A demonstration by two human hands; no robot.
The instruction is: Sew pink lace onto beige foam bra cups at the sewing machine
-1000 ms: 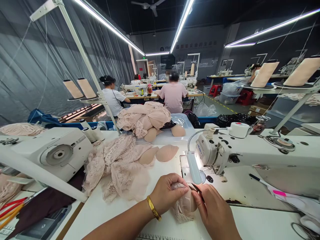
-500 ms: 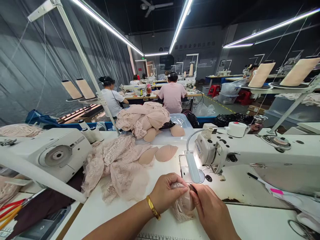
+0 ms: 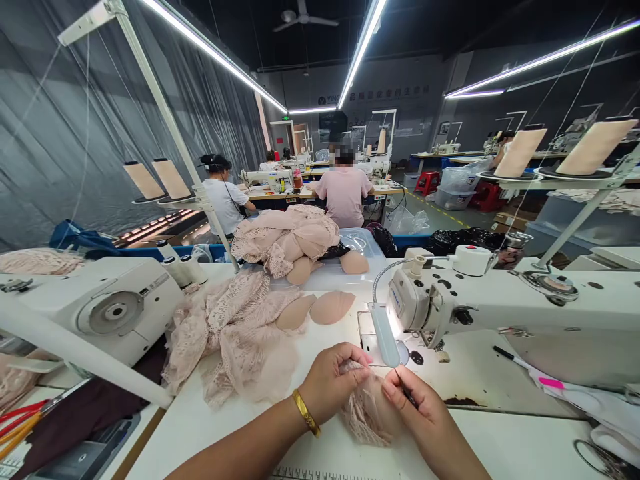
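On the white sewing table (image 3: 210, 427), at six o'clock, the left hand (image 3: 330, 381) is curled tight around a small lace-covered cup piece (image 3: 367, 413). The right hand (image 3: 420, 407), at five o'clock, pinches the piece's edge along with a thin dark tool, perhaps snips. At twelve o'clock, a clear plastic bin (image 3: 363, 241) sits heaped with pink lace garments (image 3: 287, 237); two loose foam cups (image 3: 317, 308) lie just before it.
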